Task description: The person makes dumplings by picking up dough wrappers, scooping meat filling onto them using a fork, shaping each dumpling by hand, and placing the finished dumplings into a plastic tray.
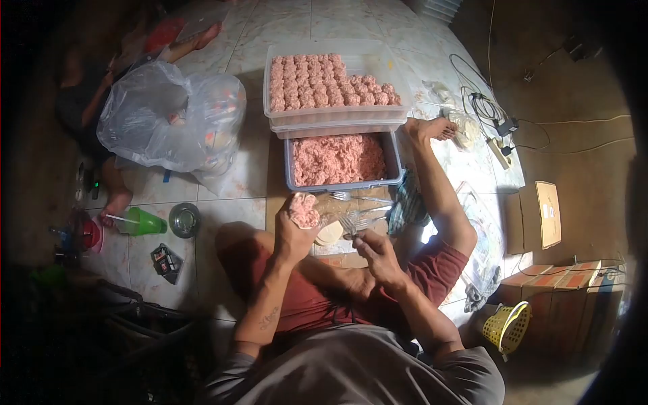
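Note:
My left hand [294, 233] is closed around a wrapper filled with pink minced meat [305, 210], held up just below the blue-rimmed tub [289, 177]. That tub holds a mass of pink mince [337, 159]. In my right hand [378, 255] is a fork [348, 225], gripped by its handle with the tines toward the left hand. A stack of pale round wrappers [329, 233] lies between my hands. More forks [364, 198] rest on the cardboard under the tub. Behind it, a clear plastic box [270, 121] carries rows of shaped meat pieces [307, 82].
A large clear plastic bag [145, 118] lies at the left, beside another person [88, 101]. Near it are a green cup [145, 221] and a round metal dish [184, 220]. Cables [480, 104], cardboard boxes [560, 283] and a yellow basket [505, 329] are at the right.

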A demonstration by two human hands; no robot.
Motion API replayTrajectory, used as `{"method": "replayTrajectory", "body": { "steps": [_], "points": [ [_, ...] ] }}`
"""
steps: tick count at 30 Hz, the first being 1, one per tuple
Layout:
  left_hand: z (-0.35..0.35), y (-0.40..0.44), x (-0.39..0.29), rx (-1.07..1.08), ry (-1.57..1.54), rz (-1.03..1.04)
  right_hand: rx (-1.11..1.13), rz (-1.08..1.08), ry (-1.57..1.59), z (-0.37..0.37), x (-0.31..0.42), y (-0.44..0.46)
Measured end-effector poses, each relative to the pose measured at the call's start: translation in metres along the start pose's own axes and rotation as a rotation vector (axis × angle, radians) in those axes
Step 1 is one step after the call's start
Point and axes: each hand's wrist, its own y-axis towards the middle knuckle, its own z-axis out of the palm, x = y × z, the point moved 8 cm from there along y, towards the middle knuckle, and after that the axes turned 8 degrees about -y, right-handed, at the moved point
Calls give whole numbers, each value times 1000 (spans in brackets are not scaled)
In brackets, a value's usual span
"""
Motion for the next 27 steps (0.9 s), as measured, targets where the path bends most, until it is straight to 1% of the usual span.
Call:
{"method": "replayTrajectory", "body": {
  "steps": [1, 2, 3, 5, 6, 7, 8, 9, 11, 13, 15, 16, 17, 18, 19, 20, 21, 22, 23, 24, 25, 27],
  "points": [
    [-5, -2, 4, 0, 3, -4, 101, 190, 228, 13, -15, -6],
    [-4, -4, 6, 74, -155, 78, 126, 188, 309, 18, -16, -9],
    [-5, -5, 6, 148, -312, 160, 125, 189, 311, 19, -16, -9],
    [1, -4, 26, 210, -269, 61, 179, 180, 364, 28, -12, -9],
    [3, -5, 11, 174, -298, 162, 177, 180, 364, 35, -10, -7],
    [5, -8, -1, 138, -327, 261, 90, 10, 252, 38, 6, -1],
    [22, -13, 7, 277, -360, 170, 5, -157, 138, 37, 20, 0],
    [32, -18, 15, 318, -335, 109, 5, -154, 137, 36, 25, 0],
    [25, -16, 23, 39, -149, 128, -112, -169, -345, 27, 40, 2],
    [15, -16, 16, 27, -206, 125, -129, -177, -334, 9, 44, -2],
    [6, -15, 5, 12, -268, 124, -145, -148, -155, -1, 31, -7],
    [-1, -15, -1, -23, -262, 144, -29, 150, -4, -2, 20, -15],
    [-7, -15, -4, -57, -256, 166, -28, 153, -4, -1, 16, -18],
    [2, -13, 8, 112, -374, -11, 50, 189, 156, 7, 5, -22],
    [1, -12, 5, 113, -373, -10, 127, 223, 316, 17, -4, -27],
    [2, -13, 1, 151, -439, -21, 178, 192, 348, 23, -6, -29],
    [5, -12, -4, 191, -505, -31, 175, 190, 348, 26, -3, -29],
    [8, -13, 1, 195, -505, -28, 169, 144, 351, 31, 5, -27],
    [17, -17, 10, 259, -494, -10, 162, 99, 353, 38, 13, -26],
    [24, -22, 14, 325, -482, 5, 97, -25, 187, 39, 16, -21],
    [31, -25, 7, 342, -302, 80, 91, -20, 186, 46, 20, -17],
    [29, -24, 11, 60, -168, 88, -194, -279, -306, 34, 55, -12]
  ]
}}
